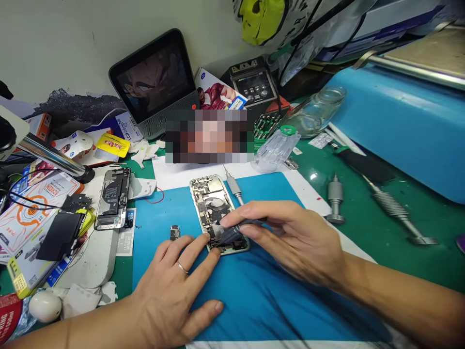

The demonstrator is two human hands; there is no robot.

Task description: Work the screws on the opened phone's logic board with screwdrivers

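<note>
An opened phone housing [212,198], its inner parts bare, lies on the blue mat [163,203]. My left hand [181,276] rests on the mat with its fingers spread, two fingertips touching the housing's lower left edge. Between the thumb and fingers of my right hand [290,237] is a dark, flat-ended tool [232,234] that looks like a brush. Its end is over the lower part of the phone. A small metal-covered phone part [175,232] lies left of the housing. Just beyond my right fingers is a thin screwdriver [233,186], partly hidden.
Two more screwdrivers, one standing [335,198] and one lying [394,211], are on the right. A second opened phone [113,198] lies at left among boxes. A clear plastic container [278,148], a glass jar [319,111] and a screen device [154,80] stand behind.
</note>
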